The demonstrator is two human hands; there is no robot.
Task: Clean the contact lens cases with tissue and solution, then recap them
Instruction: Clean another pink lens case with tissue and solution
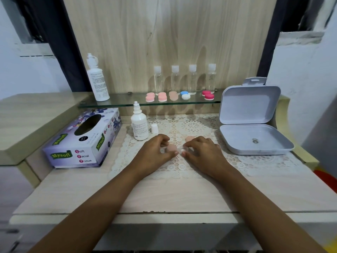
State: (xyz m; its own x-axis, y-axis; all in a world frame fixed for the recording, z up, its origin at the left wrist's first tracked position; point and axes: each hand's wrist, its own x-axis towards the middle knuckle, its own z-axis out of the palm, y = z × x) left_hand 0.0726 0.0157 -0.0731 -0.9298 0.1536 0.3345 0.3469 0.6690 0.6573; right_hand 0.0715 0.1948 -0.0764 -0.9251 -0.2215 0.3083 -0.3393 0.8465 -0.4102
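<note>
- Head view: left hand [156,149] rests on the doily [193,125], fingers curled, pinching a pink cap [171,147] between thumb and fingertips.
- Right hand [201,151], just beside it, curls its fingers round a small clear piece [182,148]; blur hides what it is.
- A second cap [189,138] lies on the doily just behind the right hand.
- An uncapped bottle [139,125] stands left of the hands, its white top [154,128] beside it.
- The tissue box [82,143] lies further left.
- Five capped cases [162,96] line the glass shelf [127,104], in front of four clear bottles [193,79], with a tall bottle [97,79] at the left end.
- An open grey box [237,137] sits at the right.
</note>
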